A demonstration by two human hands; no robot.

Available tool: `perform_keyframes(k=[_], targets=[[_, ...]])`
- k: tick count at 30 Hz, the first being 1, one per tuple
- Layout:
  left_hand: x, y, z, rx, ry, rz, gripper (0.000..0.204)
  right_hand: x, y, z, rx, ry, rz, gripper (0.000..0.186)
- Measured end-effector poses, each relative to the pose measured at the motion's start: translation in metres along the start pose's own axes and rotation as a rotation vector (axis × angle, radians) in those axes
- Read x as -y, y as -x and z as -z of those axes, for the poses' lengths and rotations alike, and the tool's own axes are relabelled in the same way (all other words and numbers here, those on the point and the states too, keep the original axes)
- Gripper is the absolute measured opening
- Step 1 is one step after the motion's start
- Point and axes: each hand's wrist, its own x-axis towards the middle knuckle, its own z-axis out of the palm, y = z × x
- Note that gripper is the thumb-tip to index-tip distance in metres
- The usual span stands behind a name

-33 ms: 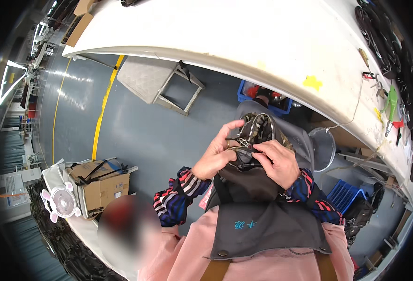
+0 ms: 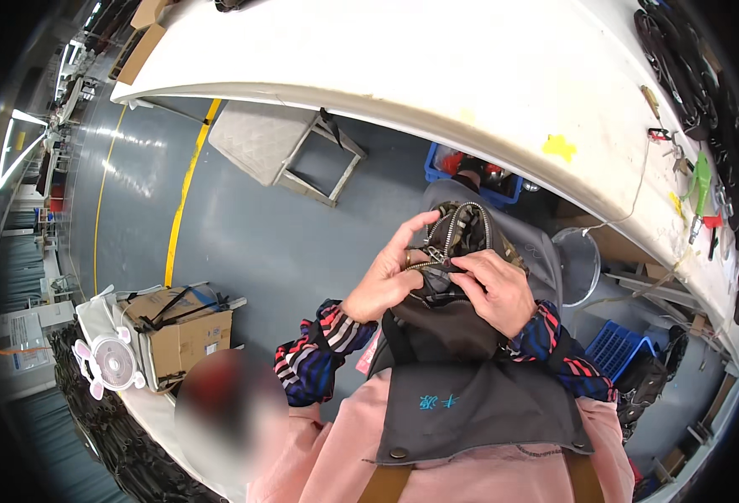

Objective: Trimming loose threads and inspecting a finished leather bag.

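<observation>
A dark brown and camouflage bag (image 2: 445,329) with metal-toothed zippers (image 2: 488,225) sits on my lap, its top compartment open. My left hand (image 2: 388,275) grips the left edge of that opening, index finger stretched along the far side and thumb low near the zipper teeth. From the right, my right hand (image 2: 501,295) pinches the zippered edge of the bag between thumb and fingertips. The two hands are close together over the opening. Metal zipper sliders (image 2: 436,254) show between them. What lies inside the bag is hidden.
A white table (image 2: 344,50) curves across the far side, with a green air gun (image 2: 701,189) at its right. Below are a padded stool (image 2: 256,142), blue crates (image 2: 617,348) and a clear bin (image 2: 579,267). Cardboard boxes (image 2: 187,339) and a fan (image 2: 114,363) are at left.
</observation>
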Motion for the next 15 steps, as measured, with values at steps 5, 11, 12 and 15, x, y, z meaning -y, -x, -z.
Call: perform_keyframes(k=[5,11,12,15], targets=[[-0.01,-0.004,-0.004,0.12,-0.749,-0.322,0.067,-0.004,0.0,-0.005,0.023,0.081,0.049,0.019],[-0.007,-0.002,-0.001,0.082,-0.425,0.061,0.063,-0.01,0.002,-0.009,0.024,0.174,0.135,0.018],[-0.003,-0.004,0.001,0.087,-0.368,-0.012,0.062,-0.011,0.002,-0.009,0.041,0.19,0.158,0.018],[0.0,-0.007,0.001,0.103,-0.325,-0.054,0.061,-0.012,0.004,-0.009,0.104,0.274,0.156,0.019]])
